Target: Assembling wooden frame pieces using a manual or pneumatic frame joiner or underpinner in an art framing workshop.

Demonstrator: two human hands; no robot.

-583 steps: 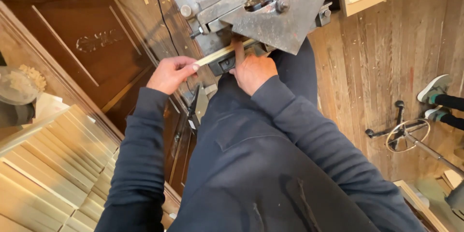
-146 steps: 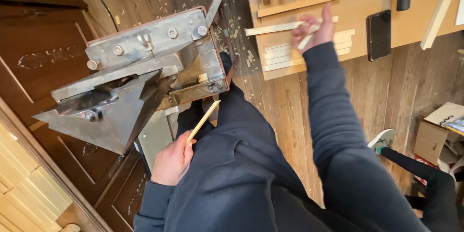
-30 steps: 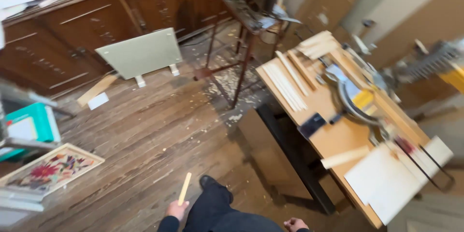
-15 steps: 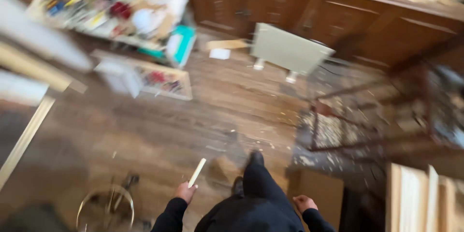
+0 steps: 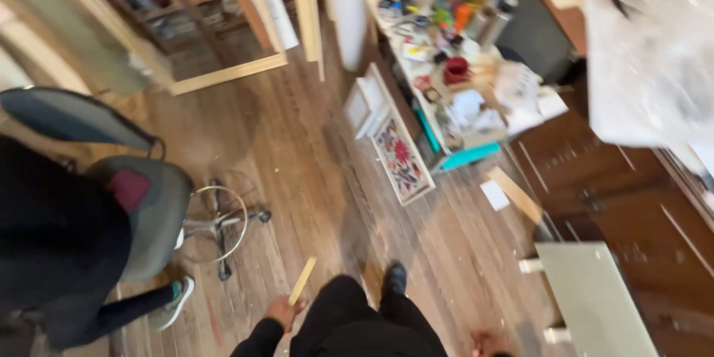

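Observation:
My left hand [image 5: 281, 312] is low in the view beside my dark trouser leg, closed around a thin pale wooden strip [image 5: 303, 280] that sticks up and forward over the wooden floor [image 5: 312, 178]. My right hand [image 5: 487, 343] shows only partly at the bottom edge to the right of my legs; its fingers are blurred and nothing is seen in it. My black shoe [image 5: 394, 280] points forward between the two hands.
A grey swivel stool [image 5: 149, 216] with a chrome foot ring and a seated person in black [image 5: 52, 245] are at left. A cluttered low table [image 5: 454, 67] and a floral framed picture [image 5: 401, 160] stand ahead. A pale panel [image 5: 587, 301] and dark cabinets [image 5: 632, 186] are at right.
The view has swung round the room from the workbench and saw to the cluttered table and stool. My left hand keeps holding the wooden strip throughout.

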